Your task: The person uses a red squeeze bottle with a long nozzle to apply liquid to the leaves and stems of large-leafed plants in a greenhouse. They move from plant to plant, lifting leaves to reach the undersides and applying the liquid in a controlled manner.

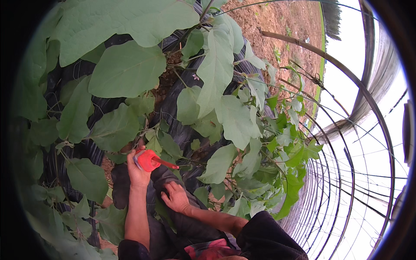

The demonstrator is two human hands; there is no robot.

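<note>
My left hand (138, 174) is wrapped around a small red plastic container (148, 160) with a pale band near its base. A thin red rod-like part (165, 162) sticks out of its mouth toward the right. Broad eggplant leaves (115, 128) and stems crowd close above this hand. My right hand (177, 197) rests on my dark trouser leg (191, 224), with loosely bent fingers and nothing visible in it. Part of its palm side is hidden against the leg.
Black plastic mulch film (177, 104) covers the soil between the plants. One pale purple flower (195, 77) shows among the leaves. Curved tunnel hoops (360, 84) and thin strings rise on the right. Bare brown soil (276, 19) lies beyond.
</note>
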